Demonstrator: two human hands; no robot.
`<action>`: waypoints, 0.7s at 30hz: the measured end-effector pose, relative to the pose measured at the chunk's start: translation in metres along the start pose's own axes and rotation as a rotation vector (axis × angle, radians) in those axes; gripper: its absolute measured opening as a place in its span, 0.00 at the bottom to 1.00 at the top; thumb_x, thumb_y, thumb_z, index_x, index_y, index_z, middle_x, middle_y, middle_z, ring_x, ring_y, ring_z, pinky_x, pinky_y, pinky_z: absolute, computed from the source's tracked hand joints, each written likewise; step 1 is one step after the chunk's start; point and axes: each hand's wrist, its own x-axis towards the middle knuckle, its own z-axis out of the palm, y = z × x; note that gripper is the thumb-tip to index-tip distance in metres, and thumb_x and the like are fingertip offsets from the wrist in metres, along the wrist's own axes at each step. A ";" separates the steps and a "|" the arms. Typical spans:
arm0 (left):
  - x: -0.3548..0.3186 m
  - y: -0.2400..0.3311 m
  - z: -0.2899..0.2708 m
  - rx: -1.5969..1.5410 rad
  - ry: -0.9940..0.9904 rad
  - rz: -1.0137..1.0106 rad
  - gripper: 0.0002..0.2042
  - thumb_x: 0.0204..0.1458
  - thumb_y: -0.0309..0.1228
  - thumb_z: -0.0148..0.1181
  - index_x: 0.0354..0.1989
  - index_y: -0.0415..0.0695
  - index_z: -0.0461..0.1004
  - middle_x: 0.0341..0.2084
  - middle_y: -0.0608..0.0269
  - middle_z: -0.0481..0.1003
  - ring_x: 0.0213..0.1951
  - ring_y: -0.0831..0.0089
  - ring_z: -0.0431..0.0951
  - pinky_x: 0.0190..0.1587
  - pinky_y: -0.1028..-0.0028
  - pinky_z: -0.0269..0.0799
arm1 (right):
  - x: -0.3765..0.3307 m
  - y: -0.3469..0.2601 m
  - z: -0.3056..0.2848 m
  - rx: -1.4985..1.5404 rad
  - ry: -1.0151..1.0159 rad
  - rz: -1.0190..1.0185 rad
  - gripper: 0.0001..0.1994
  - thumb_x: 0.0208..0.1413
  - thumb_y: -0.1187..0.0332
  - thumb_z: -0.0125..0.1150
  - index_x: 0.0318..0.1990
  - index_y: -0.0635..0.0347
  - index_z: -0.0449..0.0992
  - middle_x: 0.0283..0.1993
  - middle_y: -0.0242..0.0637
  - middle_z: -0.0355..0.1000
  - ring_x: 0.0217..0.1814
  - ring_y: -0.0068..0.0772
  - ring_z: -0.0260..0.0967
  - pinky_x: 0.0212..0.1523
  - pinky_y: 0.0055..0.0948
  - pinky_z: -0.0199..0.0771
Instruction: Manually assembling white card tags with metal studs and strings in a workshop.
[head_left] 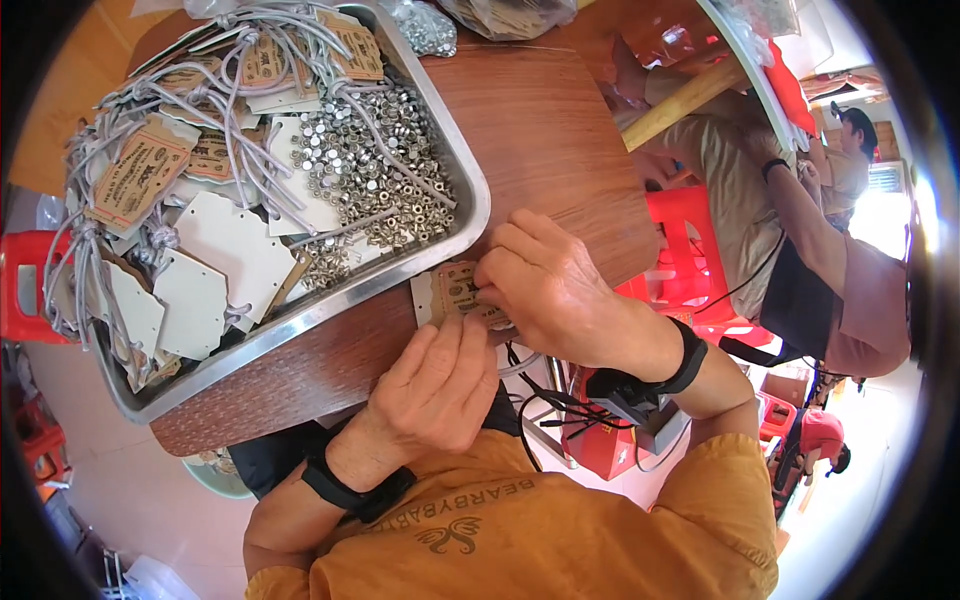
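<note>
Both of my hands meet over a small brown card tag (452, 290) at the near edge of the wooden table (545, 130). My right hand (555, 290) pinches the tag's right side with its fingertips. From below, my left hand (435, 385) holds the tag's lower edge. What lies under the fingers is hidden. Just left of the tag stands a metal tray (462, 170) with several small silver nuts (375, 170), brown and white card tags (215, 255) and grey cords (250, 130).
A clear bag of silver nuts (425, 25) lies at the table's far edge. Another person (790, 210) sits to the right near red plastic stools (690, 250). A red stool (25, 285) stands at the left.
</note>
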 end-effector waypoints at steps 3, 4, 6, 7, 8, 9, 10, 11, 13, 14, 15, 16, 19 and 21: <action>0.002 -0.001 0.000 -0.043 -0.029 0.037 0.10 0.47 0.26 0.61 0.36 0.33 0.81 0.43 0.46 0.80 0.46 0.57 0.79 0.46 0.62 0.78 | -0.001 0.004 -0.001 0.071 -0.025 0.033 0.10 0.40 0.80 0.68 0.29 0.62 0.71 0.30 0.41 0.65 0.34 0.47 0.62 0.33 0.41 0.65; 0.002 0.000 0.001 -0.071 -0.030 0.035 0.11 0.48 0.26 0.60 0.37 0.32 0.80 0.44 0.45 0.79 0.46 0.57 0.79 0.47 0.63 0.78 | -0.005 0.005 -0.003 0.133 -0.026 0.076 0.09 0.41 0.80 0.68 0.29 0.63 0.72 0.30 0.41 0.66 0.34 0.47 0.63 0.33 0.41 0.65; 0.006 0.002 0.002 -0.101 -0.030 0.033 0.11 0.48 0.25 0.60 0.38 0.32 0.80 0.45 0.44 0.79 0.46 0.57 0.79 0.47 0.63 0.78 | -0.009 0.005 -0.007 0.194 -0.028 0.122 0.09 0.43 0.80 0.67 0.29 0.63 0.72 0.29 0.41 0.66 0.34 0.47 0.64 0.33 0.41 0.65; 0.010 0.003 0.002 -0.117 -0.020 0.021 0.12 0.48 0.25 0.60 0.39 0.30 0.80 0.46 0.44 0.78 0.46 0.57 0.79 0.46 0.64 0.78 | -0.012 0.005 -0.010 0.207 -0.035 0.172 0.09 0.43 0.80 0.67 0.29 0.63 0.72 0.30 0.41 0.67 0.34 0.47 0.65 0.33 0.40 0.65; 0.013 0.003 0.003 -0.132 -0.011 0.008 0.13 0.48 0.24 0.59 0.40 0.29 0.79 0.48 0.43 0.78 0.45 0.57 0.79 0.45 0.64 0.78 | -0.014 0.005 -0.012 0.220 -0.041 0.223 0.08 0.44 0.80 0.67 0.30 0.64 0.72 0.30 0.41 0.67 0.35 0.47 0.65 0.33 0.40 0.66; 0.013 0.004 0.005 -0.136 -0.010 0.009 0.13 0.48 0.24 0.59 0.40 0.29 0.79 0.48 0.43 0.78 0.45 0.57 0.79 0.45 0.64 0.78 | -0.015 0.005 -0.012 0.219 -0.042 0.226 0.08 0.44 0.80 0.67 0.30 0.64 0.72 0.30 0.41 0.67 0.35 0.47 0.65 0.33 0.40 0.66; 0.013 0.005 0.008 -0.156 -0.024 -0.010 0.13 0.48 0.23 0.59 0.41 0.28 0.79 0.49 0.42 0.77 0.46 0.56 0.78 0.45 0.62 0.77 | -0.017 0.007 -0.012 0.220 -0.036 0.241 0.08 0.45 0.80 0.68 0.30 0.64 0.73 0.30 0.41 0.68 0.35 0.46 0.66 0.33 0.39 0.66; 0.013 0.005 0.010 -0.176 -0.039 -0.029 0.14 0.48 0.23 0.59 0.43 0.27 0.78 0.50 0.41 0.76 0.46 0.54 0.78 0.45 0.60 0.76 | -0.018 0.008 -0.012 0.222 -0.029 0.255 0.08 0.45 0.80 0.68 0.30 0.63 0.73 0.31 0.40 0.69 0.35 0.45 0.67 0.33 0.38 0.66; 0.014 0.004 0.006 -0.178 -0.085 -0.023 0.15 0.48 0.23 0.59 0.43 0.27 0.78 0.50 0.42 0.75 0.47 0.53 0.77 0.45 0.57 0.75 | -0.018 0.010 -0.012 0.245 -0.009 0.286 0.08 0.46 0.80 0.68 0.31 0.63 0.73 0.30 0.39 0.69 0.35 0.43 0.67 0.34 0.37 0.66; 0.014 0.003 0.005 -0.178 -0.132 -0.018 0.16 0.48 0.23 0.59 0.44 0.27 0.78 0.50 0.42 0.75 0.49 0.52 0.76 0.46 0.55 0.74 | -0.018 0.011 -0.012 0.269 0.010 0.314 0.08 0.46 0.79 0.68 0.31 0.63 0.73 0.30 0.39 0.70 0.34 0.41 0.68 0.34 0.37 0.67; 0.014 0.001 0.005 -0.180 -0.132 -0.019 0.16 0.48 0.23 0.59 0.44 0.27 0.78 0.50 0.42 0.75 0.49 0.52 0.76 0.46 0.55 0.74 | -0.017 0.013 -0.012 0.269 0.009 0.316 0.08 0.46 0.79 0.68 0.31 0.63 0.73 0.30 0.39 0.70 0.34 0.41 0.68 0.34 0.37 0.67; 0.013 -0.001 0.006 -0.164 -0.113 -0.021 0.17 0.47 0.26 0.58 0.43 0.26 0.77 0.48 0.41 0.74 0.49 0.49 0.74 0.46 0.54 0.73 | -0.016 0.014 -0.011 0.286 0.020 0.326 0.08 0.46 0.78 0.68 0.30 0.63 0.73 0.30 0.41 0.69 0.35 0.46 0.68 0.34 0.40 0.67; 0.013 0.001 0.006 -0.159 -0.118 -0.052 0.18 0.48 0.26 0.57 0.45 0.27 0.77 0.49 0.43 0.73 0.51 0.49 0.73 0.48 0.53 0.72 | -0.014 0.017 -0.010 0.317 0.038 0.329 0.07 0.45 0.78 0.67 0.29 0.63 0.72 0.29 0.44 0.70 0.35 0.51 0.67 0.35 0.43 0.67; 0.012 0.002 0.006 -0.169 -0.141 -0.081 0.18 0.48 0.25 0.58 0.48 0.30 0.77 0.51 0.45 0.74 0.52 0.50 0.74 0.49 0.52 0.71 | -0.012 0.018 -0.008 0.333 0.046 0.323 0.07 0.45 0.79 0.67 0.29 0.63 0.72 0.30 0.44 0.70 0.35 0.51 0.67 0.35 0.43 0.67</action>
